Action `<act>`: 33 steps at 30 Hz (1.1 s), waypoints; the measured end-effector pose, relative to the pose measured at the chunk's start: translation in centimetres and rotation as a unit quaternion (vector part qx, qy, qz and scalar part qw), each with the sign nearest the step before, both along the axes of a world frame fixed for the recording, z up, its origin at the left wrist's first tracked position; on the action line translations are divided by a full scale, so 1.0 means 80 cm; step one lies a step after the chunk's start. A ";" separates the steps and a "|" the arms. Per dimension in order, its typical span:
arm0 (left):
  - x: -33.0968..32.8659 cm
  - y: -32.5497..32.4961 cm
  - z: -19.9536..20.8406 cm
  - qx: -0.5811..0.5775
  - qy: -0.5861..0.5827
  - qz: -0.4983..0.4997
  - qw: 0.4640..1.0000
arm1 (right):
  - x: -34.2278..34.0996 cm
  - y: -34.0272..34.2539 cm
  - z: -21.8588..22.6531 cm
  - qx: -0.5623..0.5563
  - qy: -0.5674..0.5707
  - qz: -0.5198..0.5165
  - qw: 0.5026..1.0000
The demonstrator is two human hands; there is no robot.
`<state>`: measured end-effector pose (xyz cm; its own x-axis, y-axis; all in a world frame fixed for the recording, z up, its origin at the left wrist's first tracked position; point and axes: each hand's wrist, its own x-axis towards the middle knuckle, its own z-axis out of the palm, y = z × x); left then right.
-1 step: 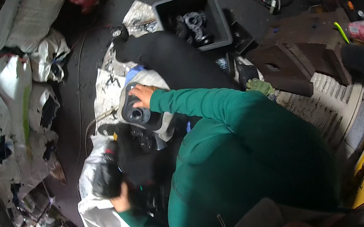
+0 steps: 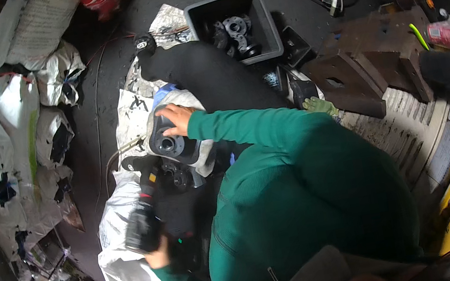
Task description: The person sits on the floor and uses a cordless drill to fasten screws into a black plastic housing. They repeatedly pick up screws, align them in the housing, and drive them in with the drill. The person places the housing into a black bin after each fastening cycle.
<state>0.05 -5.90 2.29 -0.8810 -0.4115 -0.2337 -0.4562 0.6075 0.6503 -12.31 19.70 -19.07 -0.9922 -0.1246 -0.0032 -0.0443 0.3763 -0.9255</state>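
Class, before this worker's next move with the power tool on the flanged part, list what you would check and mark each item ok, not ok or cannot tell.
1. Right hand steadies the black flanged part: ok, the palm lies on its top edge.
2. Left hand grips the power tool: ok, though the fingers are mostly hidden.
3. Tool tip seated on the part: cannot tell, dark and blocked.
4. Hands gloved: not ok, both are bare; a green glove lies unused beside the arm.
5. Part rests on a stable base: cannot tell, only crumpled white sacking shows under it.
6. Spare flanges within reach: ok, in the black bin.
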 end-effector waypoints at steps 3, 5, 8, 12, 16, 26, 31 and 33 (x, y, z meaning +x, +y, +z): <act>0.075 0.023 -0.033 -0.068 -0.023 -0.082 0.994 | 0.023 0.114 0.027 -0.055 0.175 -0.078 0.980; 0.116 0.041 -0.071 -0.094 -0.083 -0.135 0.983 | 0.060 0.204 0.008 -0.018 0.124 -0.235 0.964; 0.154 0.061 -0.116 -0.123 -0.172 -0.177 0.961 | 0.087 0.311 -0.082 0.242 -0.187 -0.216 0.927; 0.169 0.067 -0.137 -0.147 -0.226 -0.180 0.946 | 0.119 0.303 -0.234 0.341 -0.306 -0.148 0.877; 0.169 0.064 -0.137 -0.159 -0.251 -0.172 0.939 | 0.090 0.294 -0.331 0.253 -0.456 -0.237 0.820; 0.170 0.066 -0.138 -0.161 -0.276 -0.154 0.935 | 0.086 0.287 -0.373 0.273 -0.423 -0.187 0.843; 0.170 0.068 -0.141 -0.159 -0.284 -0.148 0.934 | 0.089 0.285 -0.387 0.271 -0.409 -0.178 0.853; 0.171 0.067 -0.141 -0.158 -0.285 -0.144 0.934 | 0.094 0.283 -0.396 0.267 -0.396 -0.175 0.861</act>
<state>13.70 -0.54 -8.96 -0.7353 -0.3037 -0.6059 -0.4613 0.8792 0.1192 -4.82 42.35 -50.73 -0.6297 0.4097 -0.6600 0.7228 0.6202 -0.3047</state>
